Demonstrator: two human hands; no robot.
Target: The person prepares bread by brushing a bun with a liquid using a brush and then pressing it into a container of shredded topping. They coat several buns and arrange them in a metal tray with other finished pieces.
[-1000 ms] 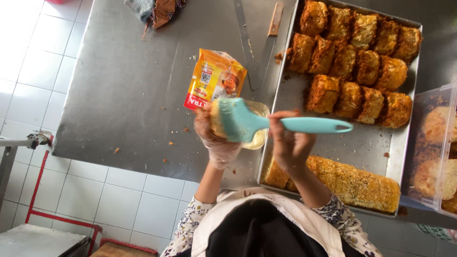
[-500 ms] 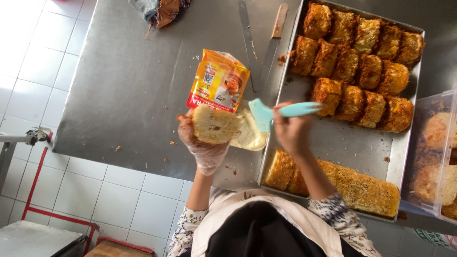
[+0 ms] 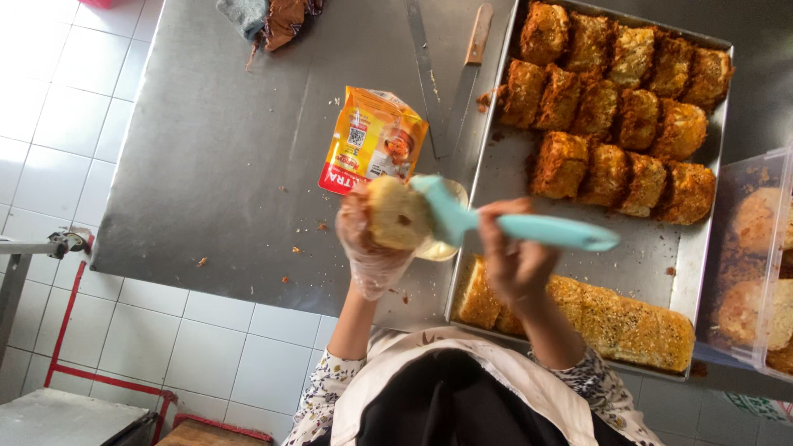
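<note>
We are gripping a bun [image 3: 398, 221] in our gloved left hand [image 3: 372, 248], holding it up over the near edge of the steel table [image 3: 215, 149]. Our right hand [image 3: 516, 264] is closing around the handle of a pale blue brush [image 3: 512, 225], whose head is touching the bun. Just behind it are lying an orange packet [image 3: 372, 144] and a small bowl [image 3: 446, 244]. The tray [image 3: 652, 256] to the right is carrying crumbed buns [image 3: 611, 107] and a long seeded loaf [image 3: 595, 318]. A knife [image 3: 467, 70] is lying beside the tray.
</note>
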